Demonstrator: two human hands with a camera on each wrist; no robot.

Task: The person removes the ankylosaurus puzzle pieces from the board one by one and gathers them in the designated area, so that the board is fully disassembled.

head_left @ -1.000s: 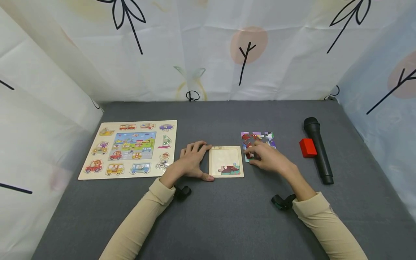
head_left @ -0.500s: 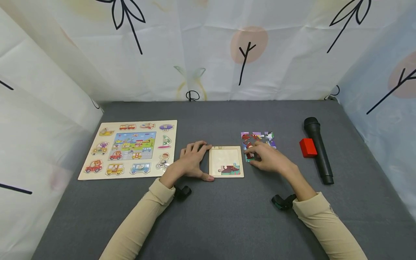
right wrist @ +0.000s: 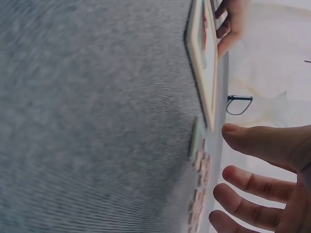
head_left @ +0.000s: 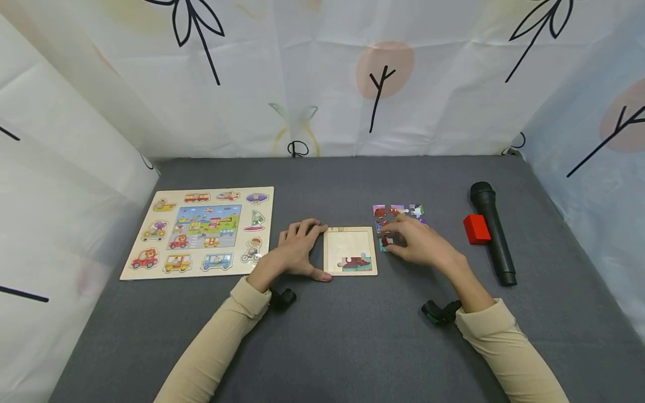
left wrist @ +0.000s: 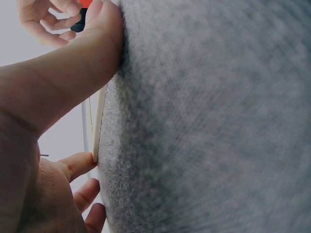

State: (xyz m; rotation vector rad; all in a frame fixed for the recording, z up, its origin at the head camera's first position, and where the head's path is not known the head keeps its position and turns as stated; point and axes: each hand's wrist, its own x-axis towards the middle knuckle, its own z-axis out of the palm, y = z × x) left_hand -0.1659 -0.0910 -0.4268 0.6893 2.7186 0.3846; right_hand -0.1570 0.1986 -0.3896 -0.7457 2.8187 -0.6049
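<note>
1. Head view: A person in cream sleeves sits at a grey felt-covered counter (head_left: 353,347) with patterned fabric walls around it. The left hand (head_left: 297,252) rests beside the left edge of a small wooden puzzle tray (head_left: 350,242), its thumb along the tray's lower left corner and its fingers at the upper left corner, bracing it. A few joined pieces lie in the tray's lower right area. The right hand (head_left: 420,243) hovers over a cluster of loose puzzle pieces (head_left: 398,211) just right of the tray, fingers loosely spread and relaxed; whether its fingertips touch a piece cannot be told. Well to the left lies a large wooden vehicle puzzle board (head_left: 201,230). To the right lie a red block (head_left: 476,229) and, touching or just beside it, a black microphone (head_left: 492,230).

2. Left wrist view: The left hand's thumb (left wrist: 68,82) and fingers press against the thin edge of the puzzle tray (left wrist: 98,126), seen edge-on against the grey counter.

3. Right wrist view: The right hand's fingers (right wrist: 252,187) are straight and apart, holding nothing, just above the loose puzzle pieces (right wrist: 199,170). The tray (right wrist: 204,58) lies beyond.
</note>
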